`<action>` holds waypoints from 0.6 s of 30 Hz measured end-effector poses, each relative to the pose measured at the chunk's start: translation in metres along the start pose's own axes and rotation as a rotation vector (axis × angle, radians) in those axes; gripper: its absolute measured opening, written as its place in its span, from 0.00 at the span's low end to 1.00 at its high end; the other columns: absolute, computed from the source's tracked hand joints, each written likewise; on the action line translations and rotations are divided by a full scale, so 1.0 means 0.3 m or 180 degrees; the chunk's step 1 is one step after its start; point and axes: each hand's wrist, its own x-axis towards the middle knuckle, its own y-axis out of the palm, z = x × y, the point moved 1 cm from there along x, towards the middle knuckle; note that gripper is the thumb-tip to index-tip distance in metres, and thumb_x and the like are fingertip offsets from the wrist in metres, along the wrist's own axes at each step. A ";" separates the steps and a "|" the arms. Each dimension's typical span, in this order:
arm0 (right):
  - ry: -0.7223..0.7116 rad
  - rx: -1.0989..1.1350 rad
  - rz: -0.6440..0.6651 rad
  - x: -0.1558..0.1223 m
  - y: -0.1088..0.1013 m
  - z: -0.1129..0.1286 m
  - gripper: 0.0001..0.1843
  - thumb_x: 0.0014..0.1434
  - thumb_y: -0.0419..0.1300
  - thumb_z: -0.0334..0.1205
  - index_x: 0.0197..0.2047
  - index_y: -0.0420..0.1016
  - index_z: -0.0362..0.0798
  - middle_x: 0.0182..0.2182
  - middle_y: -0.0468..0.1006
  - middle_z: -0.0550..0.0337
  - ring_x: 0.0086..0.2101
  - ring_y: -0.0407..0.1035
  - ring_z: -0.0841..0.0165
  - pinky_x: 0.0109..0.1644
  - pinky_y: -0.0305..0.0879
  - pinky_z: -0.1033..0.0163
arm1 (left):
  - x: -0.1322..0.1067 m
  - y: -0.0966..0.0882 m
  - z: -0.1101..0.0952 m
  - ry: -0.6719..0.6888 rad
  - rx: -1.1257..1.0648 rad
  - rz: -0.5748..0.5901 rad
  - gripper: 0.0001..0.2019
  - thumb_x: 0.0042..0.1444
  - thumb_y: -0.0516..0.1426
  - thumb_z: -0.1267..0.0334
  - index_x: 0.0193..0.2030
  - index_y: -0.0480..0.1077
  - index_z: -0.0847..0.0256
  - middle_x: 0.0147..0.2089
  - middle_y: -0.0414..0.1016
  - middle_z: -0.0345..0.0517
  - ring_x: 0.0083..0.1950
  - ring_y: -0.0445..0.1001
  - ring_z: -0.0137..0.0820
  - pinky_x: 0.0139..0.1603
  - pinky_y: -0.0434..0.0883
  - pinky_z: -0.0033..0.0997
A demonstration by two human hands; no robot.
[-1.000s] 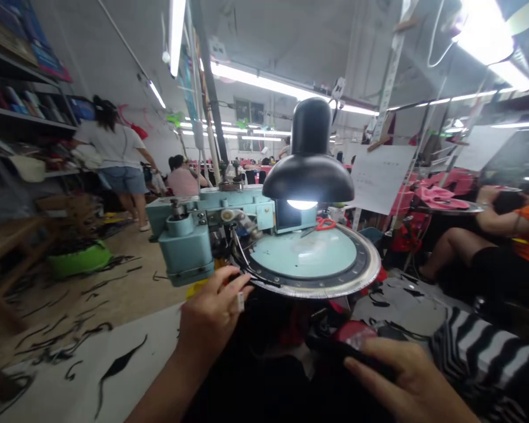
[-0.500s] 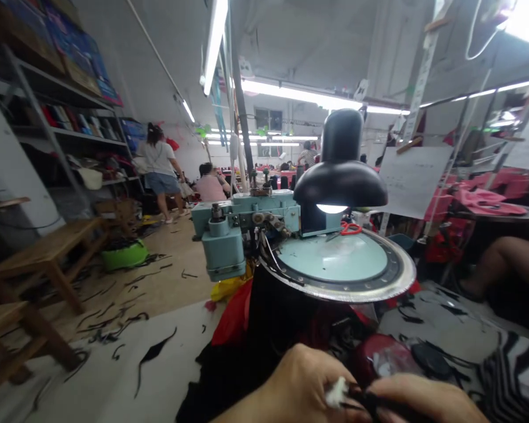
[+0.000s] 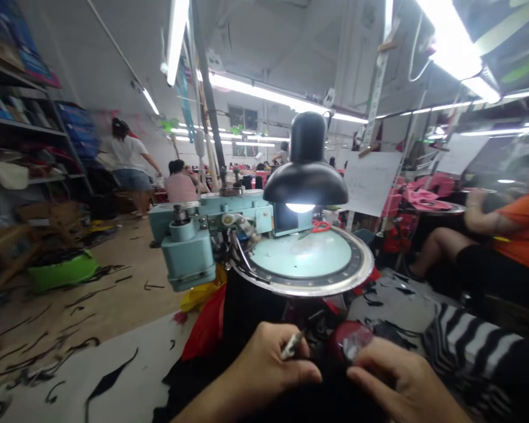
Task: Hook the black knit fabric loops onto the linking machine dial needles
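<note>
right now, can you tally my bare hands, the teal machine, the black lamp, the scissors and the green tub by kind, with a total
hands: 2, left hand and right hand
teal machine: 1
black lamp: 1
scissors: 1
green tub: 1
total: 6

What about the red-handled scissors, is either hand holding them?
No, the scissors lie far back on the round plate, beyond left hand and right hand.
</note>
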 end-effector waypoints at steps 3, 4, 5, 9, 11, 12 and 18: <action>-0.0202 0.0076 -0.0070 0.064 -0.059 0.082 0.13 0.58 0.54 0.32 0.36 0.80 0.50 0.36 0.83 0.57 0.37 0.77 0.65 0.42 0.71 0.66 | 0.025 -0.029 0.001 0.0384 -0.0132 -0.0108 0.12 0.56 0.62 0.55 0.34 0.79 0.63 0.28 0.73 0.41 0.28 0.67 0.26 0.29 0.63 0.23; -0.0170 0.0120 -0.0003 0.082 -0.067 0.101 0.14 0.57 0.53 0.30 0.37 0.81 0.50 0.36 0.83 0.58 0.37 0.77 0.65 0.42 0.71 0.66 | 0.037 -0.028 0.008 0.0448 -0.0251 -0.0241 0.13 0.58 0.60 0.54 0.37 0.80 0.63 0.29 0.74 0.43 0.29 0.68 0.27 0.30 0.65 0.24; -0.0115 0.0138 0.0059 0.100 -0.069 0.116 0.14 0.57 0.54 0.30 0.37 0.81 0.50 0.34 0.83 0.59 0.36 0.77 0.66 0.41 0.71 0.66 | 0.050 -0.023 0.015 0.0423 -0.0419 -0.0416 0.14 0.58 0.60 0.53 0.38 0.80 0.63 0.28 0.74 0.43 0.28 0.69 0.27 0.29 0.66 0.24; -0.0071 0.0081 -0.0141 0.161 -0.038 0.158 0.09 0.57 0.64 0.39 0.40 0.83 0.50 0.35 0.84 0.58 0.36 0.77 0.64 0.41 0.71 0.64 | 0.093 0.018 0.035 0.0092 -0.1085 -0.1040 0.14 0.52 0.65 0.53 0.35 0.79 0.64 0.19 0.70 0.38 0.21 0.66 0.25 0.22 0.63 0.21; -0.0097 0.0161 -0.0403 0.184 -0.020 0.170 0.08 0.58 0.64 0.39 0.39 0.84 0.50 0.35 0.85 0.58 0.36 0.78 0.64 0.41 0.71 0.63 | 0.107 0.032 0.036 0.0132 -0.1284 -0.1061 0.15 0.52 0.66 0.53 0.37 0.79 0.65 0.19 0.72 0.39 0.20 0.67 0.25 0.21 0.63 0.20; -0.0084 0.0213 -0.0512 0.193 -0.013 0.174 0.08 0.58 0.63 0.38 0.38 0.85 0.51 0.34 0.85 0.58 0.36 0.79 0.64 0.41 0.72 0.63 | 0.112 0.036 0.037 0.0179 -0.1390 -0.1014 0.16 0.53 0.65 0.52 0.39 0.79 0.65 0.19 0.73 0.40 0.20 0.68 0.25 0.20 0.63 0.20; -0.0094 0.0404 -0.0823 0.222 0.022 0.208 0.08 0.59 0.63 0.37 0.32 0.85 0.51 0.30 0.86 0.60 0.31 0.80 0.64 0.37 0.72 0.65 | 0.127 0.039 0.064 0.0185 -0.1992 -0.1200 0.16 0.51 0.67 0.52 0.35 0.79 0.66 0.20 0.73 0.39 0.19 0.68 0.24 0.20 0.65 0.20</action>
